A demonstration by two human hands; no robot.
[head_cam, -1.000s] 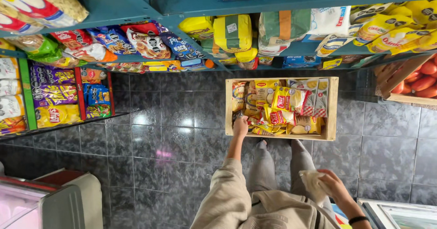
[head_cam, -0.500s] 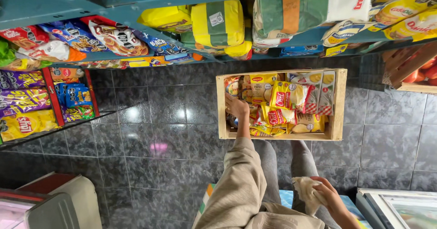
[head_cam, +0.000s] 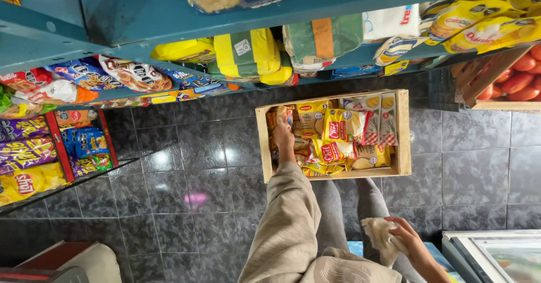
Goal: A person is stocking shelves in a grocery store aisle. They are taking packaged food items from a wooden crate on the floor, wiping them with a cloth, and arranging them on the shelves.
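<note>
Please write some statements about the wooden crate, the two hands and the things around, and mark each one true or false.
1. The left hand reaches into the open wooden crate of yellow packets. True.
2. The right hand is empty. False: it holds a crumpled pale cloth.
3. The crate stands on a dark glossy tiled floor. True.
4. The red round produce lies inside the same crate. False: it lies in a separate wooden box at the right edge.
5. The teal metal shelves are bare. False: they hold bags and packets.

My single head camera looks steeply down past the shelves (head_cam: 169,12) at twelve o'clock, onto the nearby tiled floor (head_cam: 186,165).
</note>
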